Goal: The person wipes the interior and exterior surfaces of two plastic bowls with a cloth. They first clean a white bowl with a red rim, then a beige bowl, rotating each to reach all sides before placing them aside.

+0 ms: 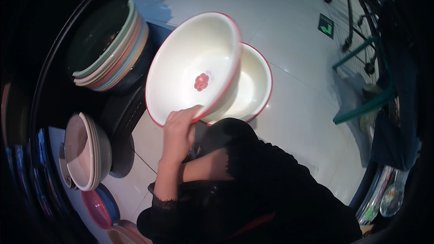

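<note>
My left hand grips the near rim of a large cream-white enamel-look basin, fingers over the red edge. The basin is tilted, its inside facing me, with a red flower-shaped mark on the bottom. Behind and right of it, a second cream-white basin with a red rim is partly covered. A bare stretch of skin shows behind my left forearm, apparently my right forearm. My right hand is out of view. My dark-clothed knee is just below the basins.
Several stacked basins stand at upper left. Nested pale bowls are at left, near a pink bowl and a blue bowl. A green-framed chair or stool is at right. The tiled floor bears a green arrow sign.
</note>
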The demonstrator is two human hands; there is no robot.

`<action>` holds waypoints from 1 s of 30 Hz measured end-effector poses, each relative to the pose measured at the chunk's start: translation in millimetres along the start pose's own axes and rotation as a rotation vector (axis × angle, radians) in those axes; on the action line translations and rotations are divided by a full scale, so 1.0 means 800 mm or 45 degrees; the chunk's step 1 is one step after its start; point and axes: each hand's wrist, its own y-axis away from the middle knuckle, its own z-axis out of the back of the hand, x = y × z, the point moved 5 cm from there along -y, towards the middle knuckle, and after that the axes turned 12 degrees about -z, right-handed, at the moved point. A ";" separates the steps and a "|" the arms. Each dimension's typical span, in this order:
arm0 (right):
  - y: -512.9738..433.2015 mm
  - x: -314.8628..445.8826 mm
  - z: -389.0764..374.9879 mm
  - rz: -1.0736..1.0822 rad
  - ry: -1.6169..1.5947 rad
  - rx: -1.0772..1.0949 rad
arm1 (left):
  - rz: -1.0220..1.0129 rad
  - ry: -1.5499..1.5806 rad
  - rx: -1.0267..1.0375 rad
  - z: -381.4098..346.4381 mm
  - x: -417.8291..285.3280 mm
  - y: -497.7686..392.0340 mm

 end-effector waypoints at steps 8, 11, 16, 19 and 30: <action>-0.006 0.013 -0.003 0.079 0.086 0.033 | -0.417 -0.260 0.278 -0.033 0.026 -0.022; -0.001 0.013 -0.007 0.097 0.096 0.050 | -0.443 -0.232 0.271 -0.039 0.040 -0.021; 0.002 0.015 -0.011 0.102 0.115 0.073 | -0.565 -0.281 0.225 -0.054 0.053 -0.002; -0.001 0.017 -0.013 0.109 0.121 0.088 | -0.548 -0.287 0.104 -0.053 0.077 0.002; -0.002 0.003 -0.002 0.042 0.124 0.066 | 0.668 -0.070 -0.090 -0.045 0.165 0.029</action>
